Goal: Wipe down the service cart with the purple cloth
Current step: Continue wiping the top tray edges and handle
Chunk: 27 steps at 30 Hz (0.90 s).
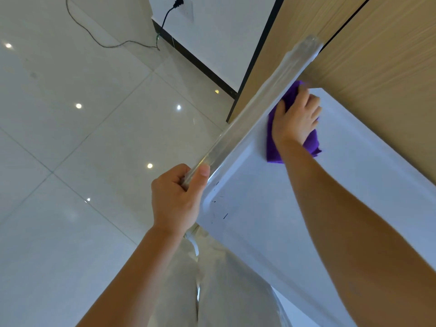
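The service cart's white top tray (pixel 271 223) fills the right half of the head view, with a shiny metal handle bar (pixel 254 109) running along its left edge. My left hand (pixel 175 199) grips the near end of that bar, fingers curled round it. My right hand (pixel 296 116) lies flat on the purple cloth (pixel 273 147), pressing it onto the far corner of the tray beside the bar. Much of the cloth is hidden under the hand.
A wood-grain cabinet wall (pixel 377 67) stands right behind the cart's far side. Glossy pale floor tiles (pixel 70 138) spread out to the left. A black cable (pixel 113 44) lies on the floor by a wall socket (pixel 186 9). My legs (pixel 212 279) stand against the cart.
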Available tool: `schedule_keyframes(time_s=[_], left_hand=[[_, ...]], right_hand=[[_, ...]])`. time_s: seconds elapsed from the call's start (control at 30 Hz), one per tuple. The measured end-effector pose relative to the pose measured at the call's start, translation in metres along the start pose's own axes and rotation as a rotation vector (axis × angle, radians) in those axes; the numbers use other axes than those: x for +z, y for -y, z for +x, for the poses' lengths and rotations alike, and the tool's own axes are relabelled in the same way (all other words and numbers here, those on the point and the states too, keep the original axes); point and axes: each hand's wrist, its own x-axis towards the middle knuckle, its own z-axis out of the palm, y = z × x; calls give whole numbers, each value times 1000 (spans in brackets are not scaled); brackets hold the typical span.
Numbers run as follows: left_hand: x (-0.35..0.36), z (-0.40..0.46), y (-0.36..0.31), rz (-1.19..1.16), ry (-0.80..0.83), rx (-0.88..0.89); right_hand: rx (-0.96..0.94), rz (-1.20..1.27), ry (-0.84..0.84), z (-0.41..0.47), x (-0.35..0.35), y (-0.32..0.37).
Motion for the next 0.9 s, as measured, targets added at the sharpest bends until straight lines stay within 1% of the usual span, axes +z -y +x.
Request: schedule_keyframes(time_s=[0.1, 0.13, 0.23, 0.33, 0.43, 0.53, 0.67, 0.8, 0.9], left_hand=[[-1, 0, 3, -18, -3, -4], [-1, 0, 3, -15, -5, -4], [2, 1, 2, -9, -5, 1], [4, 3, 2, 23, -18, 44], [3, 4, 5, 6, -10, 79], [2, 6, 10, -12, 20, 140], [-1, 11, 11, -21, 47, 202], [-1, 11, 10, -77, 79, 220], [-2, 14, 12, -125, 93, 208]], right_hand=[[-157, -85, 106, -36, 7, 8], [-182, -102, 140, -47, 7, 8], [-224, -126, 169, -78, 6, 10], [-267, -159, 265, -112, 6, 12], [-260, -156, 334, -151, 10, 16], [-260, -103, 212, -193, 15, 23], [-361, -24, 122, -238, 14, 23], [-409, -3, -72, -254, 18, -1], [-444, -18, -171, -268, 20, -30]])
